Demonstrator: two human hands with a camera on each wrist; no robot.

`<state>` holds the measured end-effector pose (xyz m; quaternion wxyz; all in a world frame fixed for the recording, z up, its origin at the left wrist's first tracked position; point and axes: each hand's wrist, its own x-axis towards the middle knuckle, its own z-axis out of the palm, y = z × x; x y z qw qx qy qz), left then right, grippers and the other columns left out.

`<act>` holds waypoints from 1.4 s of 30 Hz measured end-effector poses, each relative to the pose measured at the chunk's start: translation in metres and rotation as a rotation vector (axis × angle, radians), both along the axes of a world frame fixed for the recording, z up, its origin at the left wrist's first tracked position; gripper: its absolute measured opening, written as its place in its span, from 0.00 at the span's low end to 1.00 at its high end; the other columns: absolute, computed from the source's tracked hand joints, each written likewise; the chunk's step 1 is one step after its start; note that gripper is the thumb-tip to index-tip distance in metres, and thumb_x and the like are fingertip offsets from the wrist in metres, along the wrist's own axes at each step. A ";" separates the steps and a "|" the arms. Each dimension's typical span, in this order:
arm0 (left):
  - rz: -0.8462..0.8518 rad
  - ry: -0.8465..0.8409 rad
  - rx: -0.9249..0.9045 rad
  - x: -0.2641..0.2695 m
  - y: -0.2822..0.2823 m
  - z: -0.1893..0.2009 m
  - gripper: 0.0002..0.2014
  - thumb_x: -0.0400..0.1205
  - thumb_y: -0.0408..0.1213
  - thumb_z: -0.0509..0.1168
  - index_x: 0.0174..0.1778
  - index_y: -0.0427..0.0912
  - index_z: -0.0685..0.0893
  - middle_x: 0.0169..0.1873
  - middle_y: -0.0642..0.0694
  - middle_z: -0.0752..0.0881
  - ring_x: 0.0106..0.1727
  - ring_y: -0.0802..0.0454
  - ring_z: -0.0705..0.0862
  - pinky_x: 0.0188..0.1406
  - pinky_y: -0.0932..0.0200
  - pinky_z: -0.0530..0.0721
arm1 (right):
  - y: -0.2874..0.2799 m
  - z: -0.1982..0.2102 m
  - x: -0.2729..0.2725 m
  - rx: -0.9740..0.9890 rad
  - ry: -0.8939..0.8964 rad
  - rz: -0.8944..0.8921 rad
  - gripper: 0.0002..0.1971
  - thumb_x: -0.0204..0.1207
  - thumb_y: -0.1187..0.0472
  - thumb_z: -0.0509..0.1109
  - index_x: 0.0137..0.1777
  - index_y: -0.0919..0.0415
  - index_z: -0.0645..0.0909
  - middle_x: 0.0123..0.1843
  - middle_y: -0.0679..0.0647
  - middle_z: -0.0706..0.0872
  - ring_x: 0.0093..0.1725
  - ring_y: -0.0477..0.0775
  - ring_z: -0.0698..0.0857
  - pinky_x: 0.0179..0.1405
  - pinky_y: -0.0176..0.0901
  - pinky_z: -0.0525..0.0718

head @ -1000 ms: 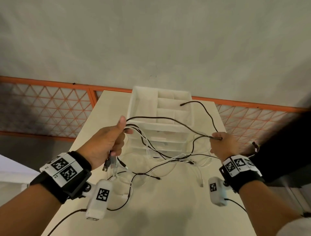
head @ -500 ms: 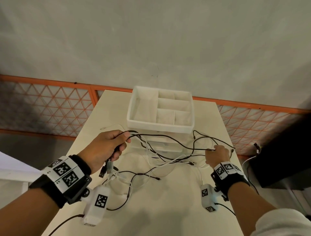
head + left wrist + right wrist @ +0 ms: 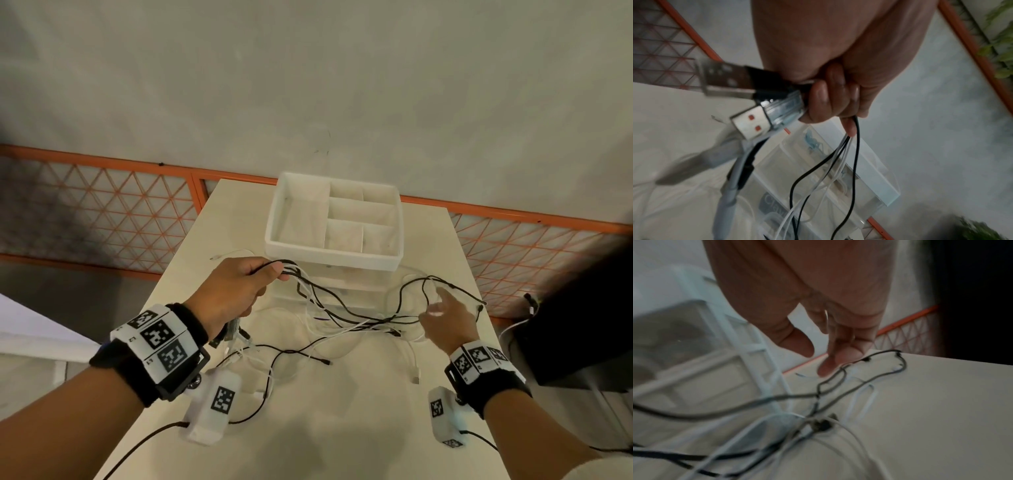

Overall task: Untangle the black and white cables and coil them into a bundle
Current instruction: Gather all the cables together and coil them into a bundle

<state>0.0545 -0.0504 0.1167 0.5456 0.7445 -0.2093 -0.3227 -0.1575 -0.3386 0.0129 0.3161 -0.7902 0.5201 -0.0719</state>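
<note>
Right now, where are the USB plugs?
The USB plugs stick out below the left hand, which grips them with the cables, left of the white organizer tray.

Both wrists: black bands [image 3: 137, 373] w/ white b&w marker tiles [image 3: 158, 335]; white tagged camera pods [image 3: 214, 407] below, black leads.

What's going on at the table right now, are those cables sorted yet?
Not yet. The left hand grips a bunch of black and white cables near their USB plugs. The rest still trails in a loose tangle across the table, in front of the white divided tray. The right hand is open, fingers reaching toward the black loops on the right. Nothing is coiled so far.
</note>
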 end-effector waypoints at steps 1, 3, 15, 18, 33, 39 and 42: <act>-0.023 -0.046 0.022 -0.001 -0.001 0.003 0.13 0.86 0.43 0.64 0.48 0.42 0.92 0.19 0.55 0.64 0.18 0.58 0.59 0.17 0.66 0.60 | 0.011 0.013 0.005 -0.071 -0.129 0.015 0.30 0.76 0.62 0.71 0.80 0.58 0.74 0.56 0.54 0.91 0.53 0.54 0.89 0.59 0.46 0.83; -0.099 -0.153 0.055 -0.006 -0.004 0.010 0.14 0.86 0.46 0.63 0.48 0.44 0.92 0.17 0.58 0.67 0.16 0.60 0.64 0.17 0.70 0.63 | 0.043 0.045 0.018 -0.084 -0.393 0.122 0.26 0.76 0.61 0.76 0.75 0.57 0.79 0.32 0.44 0.86 0.34 0.42 0.83 0.44 0.40 0.81; -0.450 -0.194 0.021 -0.034 -0.003 0.029 0.24 0.87 0.45 0.61 0.25 0.46 0.66 0.20 0.57 0.64 0.21 0.58 0.60 0.19 0.69 0.62 | 0.107 0.031 0.043 0.411 -0.045 0.481 0.08 0.79 0.53 0.75 0.42 0.56 0.86 0.25 0.53 0.87 0.24 0.53 0.84 0.26 0.41 0.81; -0.520 -0.243 0.225 -0.021 0.014 0.022 0.24 0.87 0.49 0.61 0.24 0.44 0.73 0.19 0.54 0.70 0.18 0.59 0.63 0.19 0.70 0.66 | 0.073 0.018 0.033 0.270 0.069 0.337 0.07 0.75 0.56 0.78 0.43 0.59 0.87 0.31 0.53 0.91 0.30 0.54 0.89 0.28 0.40 0.83; -0.151 -0.257 0.550 -0.007 0.031 -0.070 0.10 0.85 0.39 0.61 0.41 0.47 0.86 0.32 0.52 0.82 0.32 0.55 0.79 0.26 0.67 0.71 | 0.132 -0.044 0.028 -0.010 0.021 0.539 0.11 0.76 0.57 0.70 0.55 0.40 0.79 0.56 0.41 0.87 0.50 0.50 0.87 0.51 0.45 0.85; -0.011 0.030 0.361 -0.013 0.021 -0.062 0.10 0.83 0.38 0.66 0.38 0.37 0.84 0.19 0.49 0.70 0.20 0.51 0.66 0.20 0.62 0.65 | 0.143 -0.065 0.046 -0.063 0.338 0.586 0.24 0.81 0.64 0.62 0.76 0.48 0.74 0.78 0.48 0.73 0.69 0.59 0.83 0.67 0.49 0.81; 0.017 0.124 0.282 -0.014 0.020 -0.056 0.07 0.83 0.33 0.65 0.40 0.36 0.83 0.23 0.47 0.70 0.22 0.53 0.64 0.19 0.63 0.62 | 0.149 -0.059 0.048 -0.115 0.416 0.654 0.14 0.80 0.63 0.64 0.61 0.53 0.84 0.63 0.54 0.83 0.60 0.59 0.86 0.55 0.45 0.82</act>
